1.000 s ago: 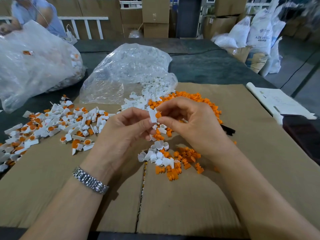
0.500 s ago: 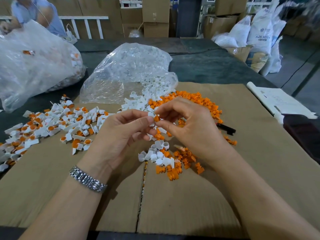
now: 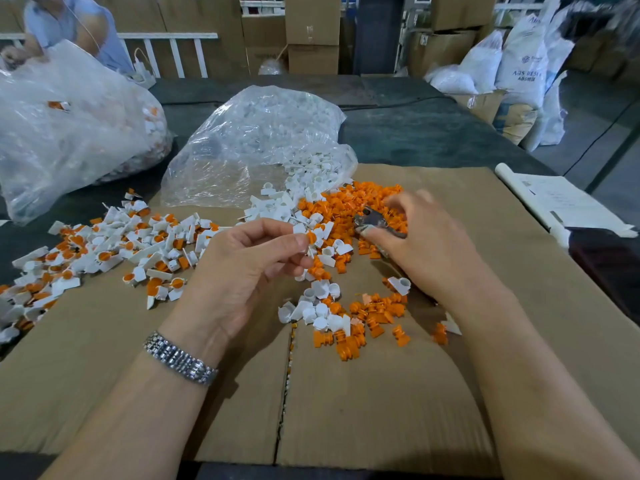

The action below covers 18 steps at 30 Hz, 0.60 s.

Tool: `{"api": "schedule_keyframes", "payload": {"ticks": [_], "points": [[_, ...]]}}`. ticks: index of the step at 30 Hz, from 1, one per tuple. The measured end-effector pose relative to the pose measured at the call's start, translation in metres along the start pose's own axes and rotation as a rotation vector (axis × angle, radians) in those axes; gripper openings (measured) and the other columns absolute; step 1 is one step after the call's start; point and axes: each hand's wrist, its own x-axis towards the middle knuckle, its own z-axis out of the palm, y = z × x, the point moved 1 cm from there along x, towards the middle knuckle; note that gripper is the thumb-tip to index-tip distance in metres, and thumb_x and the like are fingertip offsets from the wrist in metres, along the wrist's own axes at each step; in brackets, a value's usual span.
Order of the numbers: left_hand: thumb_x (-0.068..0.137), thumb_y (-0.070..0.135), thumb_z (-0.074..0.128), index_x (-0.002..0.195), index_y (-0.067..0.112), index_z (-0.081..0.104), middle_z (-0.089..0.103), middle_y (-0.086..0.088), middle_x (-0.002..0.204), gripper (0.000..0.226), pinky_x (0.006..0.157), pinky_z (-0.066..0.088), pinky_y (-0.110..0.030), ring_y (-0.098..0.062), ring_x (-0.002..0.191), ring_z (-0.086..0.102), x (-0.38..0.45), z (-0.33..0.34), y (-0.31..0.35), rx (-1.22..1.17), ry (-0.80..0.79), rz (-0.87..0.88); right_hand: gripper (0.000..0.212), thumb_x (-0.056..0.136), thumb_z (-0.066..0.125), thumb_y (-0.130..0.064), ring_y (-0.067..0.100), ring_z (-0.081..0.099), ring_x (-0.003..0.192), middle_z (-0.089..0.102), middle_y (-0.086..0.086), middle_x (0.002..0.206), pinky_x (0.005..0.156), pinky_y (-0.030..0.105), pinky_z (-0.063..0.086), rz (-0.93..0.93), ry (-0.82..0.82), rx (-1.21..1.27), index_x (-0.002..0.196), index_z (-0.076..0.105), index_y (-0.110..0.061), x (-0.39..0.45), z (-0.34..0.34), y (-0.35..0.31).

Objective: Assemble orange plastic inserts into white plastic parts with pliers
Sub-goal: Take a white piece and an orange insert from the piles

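My left hand (image 3: 242, 268) pinches a white part with an orange insert (image 3: 309, 237) between thumb and fingers, held over the cardboard. My right hand (image 3: 426, 244) is to the right of it, its thumb and blurred fingers closing round the metal pliers (image 3: 373, 221) on the heap of loose orange inserts (image 3: 343, 206). Loose white parts (image 3: 304, 188) spill from a clear bag (image 3: 256, 147) just behind. A small mixed heap of white parts and orange inserts (image 3: 346, 320) lies between my wrists.
Several assembled white-and-orange pieces (image 3: 104, 244) are spread at the left. The cardboard sheet (image 3: 346, 410) covers the dark table. A large clear bag (image 3: 69, 133) sits at the far left, white paper (image 3: 561, 202) at the right. A person (image 3: 69, 26) stands at the back left.
My right hand let go of the part held between both hands and moved right onto the pliers. My left hand keeps the white part with its insert, almost in place.
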Motion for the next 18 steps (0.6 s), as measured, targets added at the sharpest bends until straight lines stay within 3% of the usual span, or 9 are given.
{"api": "schedule_keyframes", "payload": {"ticks": [1, 3, 8, 12, 14, 16, 18], "points": [[0.063, 0.009, 0.084, 0.086, 0.003, 0.073, 0.073, -0.014, 0.079, 0.026, 0.059, 0.058, -0.023, -0.023, 0.066, 0.072, 0.0, 0.0, 0.0, 0.011, -0.005, 0.006, 0.053, 0.091, 0.066, -0.054, 0.024, 0.054, 0.116, 0.054, 0.004, 0.127, 0.097, 0.041, 0.046, 0.097, -0.07, -0.128, 0.128, 0.056, -0.018, 0.002, 0.001, 0.008], [0.061, 0.012, 0.085, 0.088, 0.002, 0.073, 0.073, -0.014, 0.081, 0.031, 0.06, 0.058, -0.022, -0.023, 0.068, 0.072, 0.001, -0.001, 0.0, 0.031, -0.005, 0.014, 0.051, 0.088, 0.067, -0.056, 0.028, 0.055, 0.108, 0.056, 0.007, 0.118, 0.089, 0.042, 0.044, 0.178, -0.191, -0.269, 0.118, 0.058, -0.015, 0.004, 0.006, 0.017], [0.061, 0.014, 0.086, 0.085, 0.006, 0.075, 0.074, -0.013, 0.081, 0.027, 0.06, 0.058, -0.021, -0.022, 0.068, 0.073, 0.0, -0.002, 0.001, 0.042, 0.004, 0.01, 0.031, 0.089, 0.063, -0.042, 0.029, 0.054, 0.091, 0.056, 0.01, 0.097, 0.07, 0.036, 0.036, 0.129, -0.152, -0.317, 0.093, 0.055, -0.012, 0.007, 0.013, 0.015], [0.061, 0.012, 0.084, 0.076, 0.011, 0.076, 0.072, -0.011, 0.077, 0.017, 0.059, 0.058, -0.022, -0.021, 0.066, 0.071, -0.001, -0.002, 0.002, 0.028, 0.037, 0.004, 0.023, 0.096, 0.053, -0.036, 0.024, 0.056, 0.077, 0.059, 0.009, 0.091, 0.055, 0.032, 0.032, 0.146, -0.086, -0.104, 0.099, 0.058, -0.014, 0.003, -0.004, 0.007], [0.064, 0.012, 0.083, 0.072, 0.015, 0.076, 0.071, -0.01, 0.075, 0.011, 0.059, 0.057, -0.021, -0.019, 0.065, 0.07, -0.001, -0.002, 0.002, 0.013, 0.033, 0.007, 0.018, 0.097, 0.052, -0.031, 0.019, 0.059, 0.066, 0.063, 0.01, 0.082, 0.053, 0.031, 0.04, 0.154, -0.117, 0.126, 0.102, 0.061, -0.016, -0.002, -0.02, -0.003], [0.068, 0.01, 0.081, 0.072, 0.015, 0.074, 0.07, -0.009, 0.076, 0.009, 0.06, 0.056, -0.021, -0.017, 0.066, 0.069, -0.001, -0.003, 0.003, -0.005, 0.027, 0.008, 0.016, 0.1, 0.053, -0.025, 0.02, 0.07, 0.065, 0.069, 0.008, 0.075, 0.061, 0.034, 0.059, 0.192, -0.299, 0.396, 0.105, 0.065, -0.014, -0.008, -0.033, -0.018], [0.07, 0.009, 0.08, 0.071, 0.016, 0.072, 0.069, -0.007, 0.077, 0.011, 0.06, 0.055, -0.02, -0.016, 0.066, 0.067, -0.001, -0.004, 0.004, -0.054, 0.024, 0.003, 0.019, 0.102, 0.055, -0.023, 0.026, 0.076, 0.077, 0.073, 0.009, 0.076, 0.075, 0.042, 0.064, 0.194, -0.534, 0.525, 0.105, 0.065, -0.007, -0.016, -0.037, -0.032]]}}
